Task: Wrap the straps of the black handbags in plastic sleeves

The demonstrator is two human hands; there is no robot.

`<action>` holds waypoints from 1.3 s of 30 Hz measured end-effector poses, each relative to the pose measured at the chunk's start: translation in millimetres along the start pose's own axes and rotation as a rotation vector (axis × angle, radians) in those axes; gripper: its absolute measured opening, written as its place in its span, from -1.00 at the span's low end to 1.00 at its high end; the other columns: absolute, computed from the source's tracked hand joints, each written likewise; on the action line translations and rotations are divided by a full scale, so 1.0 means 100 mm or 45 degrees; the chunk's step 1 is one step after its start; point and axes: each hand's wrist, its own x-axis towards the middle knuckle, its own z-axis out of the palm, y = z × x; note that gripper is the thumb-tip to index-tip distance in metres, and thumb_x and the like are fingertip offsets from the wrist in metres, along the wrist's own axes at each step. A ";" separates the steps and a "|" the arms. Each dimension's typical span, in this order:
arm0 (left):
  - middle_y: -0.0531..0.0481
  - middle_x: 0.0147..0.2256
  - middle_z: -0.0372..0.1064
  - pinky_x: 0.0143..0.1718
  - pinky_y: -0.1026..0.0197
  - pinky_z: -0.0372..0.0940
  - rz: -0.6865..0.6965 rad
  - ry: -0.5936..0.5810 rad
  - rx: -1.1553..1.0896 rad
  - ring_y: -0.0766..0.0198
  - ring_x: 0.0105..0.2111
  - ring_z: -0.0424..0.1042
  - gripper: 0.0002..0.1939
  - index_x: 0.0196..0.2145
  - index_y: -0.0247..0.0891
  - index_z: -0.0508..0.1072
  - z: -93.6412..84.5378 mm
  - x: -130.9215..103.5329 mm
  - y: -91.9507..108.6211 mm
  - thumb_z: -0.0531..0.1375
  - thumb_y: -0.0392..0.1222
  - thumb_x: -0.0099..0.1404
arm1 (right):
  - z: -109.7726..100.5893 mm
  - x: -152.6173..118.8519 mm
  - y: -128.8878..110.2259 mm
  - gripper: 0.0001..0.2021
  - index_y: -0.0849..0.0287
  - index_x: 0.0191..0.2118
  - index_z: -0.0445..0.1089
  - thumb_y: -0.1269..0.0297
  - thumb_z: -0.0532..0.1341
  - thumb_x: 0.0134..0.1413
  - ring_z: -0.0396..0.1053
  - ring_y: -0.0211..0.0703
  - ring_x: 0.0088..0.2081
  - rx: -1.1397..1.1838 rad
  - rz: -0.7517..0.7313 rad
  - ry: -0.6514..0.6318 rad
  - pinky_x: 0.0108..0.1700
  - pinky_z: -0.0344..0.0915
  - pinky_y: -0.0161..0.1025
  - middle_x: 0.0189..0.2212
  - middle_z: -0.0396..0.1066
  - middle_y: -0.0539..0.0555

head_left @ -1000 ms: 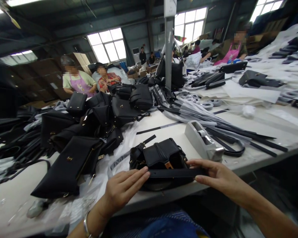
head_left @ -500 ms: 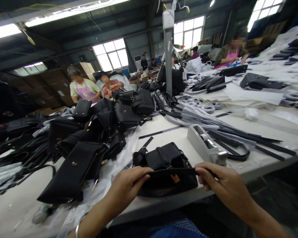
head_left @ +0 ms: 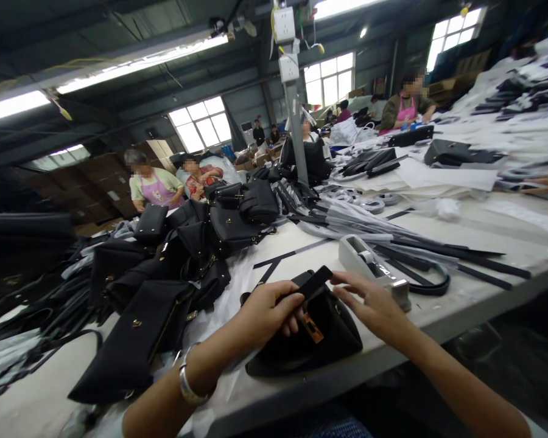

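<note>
Strap (head_left: pixel 318 281) in left hand (head_left: pixel 267 311), above bag (head_left: pixel 335 331)

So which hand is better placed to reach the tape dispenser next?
Probably the right hand: it is beside the tape dispenser, and its grip looks open. The left hand is farther away, its grip closed on the black strap.

This is a workshop floor in a factory that handles bags: a heap of black bags (head_left: pixel 187 237) covers the left of a long white table (head_left: pixel 470 234), wrapped straps (head_left: pixel 360 220) lie at centre, and a tape dispenser (head_left: pixel 369 264) stands beside a black handbag (head_left: pixel 342 331) lower down. Workers in pink aprons appear at upper left (head_left: pixel 158 190) and upper right, with stacked cartons (head_left: pixel 89 191) at left and strip lights (head_left: pixel 141 65) above.
</note>
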 end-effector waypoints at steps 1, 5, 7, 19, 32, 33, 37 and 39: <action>0.04 -0.41 0.40 -0.60 0.37 0.17 -0.031 -0.050 -0.085 0.43 -0.62 0.26 -0.77 -0.26 -0.31 0.39 0.03 0.03 0.01 0.04 -0.11 0.42 | 0.01 0.01 0.05 -0.68 0.10 0.04 0.47 0.08 0.19 0.28 0.48 0.01 -0.09 -0.025 -0.013 -0.088 -0.03 0.42 -0.10 -0.06 0.50 0.15; -0.02 -0.23 0.51 -0.52 0.36 0.18 0.086 -0.174 0.013 0.43 -0.53 0.29 -0.74 -0.06 -0.27 0.48 0.22 0.08 0.06 0.09 -0.15 0.40 | 0.06 0.07 0.11 -0.69 0.14 0.01 0.49 0.14 0.22 0.22 0.44 0.04 -0.06 -0.056 -0.078 -0.304 0.00 0.37 -0.08 -0.10 0.48 0.17; -0.02 -0.24 0.53 -0.36 0.32 0.25 0.176 -0.134 0.246 0.34 -0.39 0.40 -0.75 -0.10 -0.26 0.53 0.29 0.07 0.06 0.10 -0.17 0.40 | 0.05 0.13 0.12 -0.70 0.13 0.00 0.49 0.16 0.23 0.21 0.44 0.00 -0.13 -0.053 -0.090 -0.388 -0.09 0.38 -0.14 -0.17 0.47 0.14; -0.18 -0.18 0.55 -0.25 0.13 0.34 -0.215 0.287 1.640 0.03 -0.23 0.55 -0.74 -0.10 -0.26 0.48 -0.25 0.05 0.15 0.00 -0.29 0.43 | 0.14 -0.02 0.10 -0.84 0.07 -0.10 0.45 0.24 0.31 0.20 0.33 -0.18 -0.32 0.104 -0.087 -0.262 -0.28 0.25 -0.27 -0.26 0.39 0.00; -0.01 -0.52 0.52 -0.55 0.35 0.12 -0.214 -0.191 0.782 0.34 -0.57 0.32 -0.59 -0.43 -0.30 0.56 -0.23 0.12 0.18 0.08 0.03 0.34 | 0.60 -0.36 0.00 -0.84 0.06 -0.09 0.41 0.19 0.28 0.25 0.33 -0.14 -0.38 0.035 -0.065 0.192 -0.23 0.34 -0.19 -0.26 0.36 0.04; -0.01 -0.53 0.51 -0.54 0.34 0.12 -0.214 -0.204 0.800 0.34 -0.57 0.32 -0.59 -0.42 -0.30 0.58 -0.23 0.14 0.19 0.08 0.03 0.34 | 0.61 -0.36 0.00 -0.83 0.06 -0.08 0.41 0.18 0.27 0.26 0.33 -0.14 -0.38 0.024 -0.078 0.202 -0.23 0.34 -0.19 -0.26 0.36 0.05; 0.00 -0.55 0.50 -0.55 0.32 0.12 -0.224 -0.243 0.916 0.34 -0.60 0.31 -0.61 -0.42 -0.29 0.59 -0.20 0.20 0.24 0.09 0.01 0.32 | 0.65 -0.39 -0.01 -0.82 0.07 -0.05 0.39 0.18 0.25 0.28 0.38 -0.09 -0.32 -0.048 -0.111 0.236 -0.19 0.36 -0.17 -0.22 0.38 0.08; 0.01 -0.58 0.48 -0.54 0.31 0.11 -0.205 -0.234 1.013 0.33 -0.60 0.33 -0.64 -0.45 -0.27 0.59 -0.15 0.23 0.29 0.10 -0.02 0.30 | 0.66 -0.41 0.00 -0.82 0.08 -0.04 0.39 0.20 0.24 0.29 0.40 -0.06 -0.25 -0.080 -0.137 0.236 -0.16 0.37 -0.15 -0.20 0.40 0.10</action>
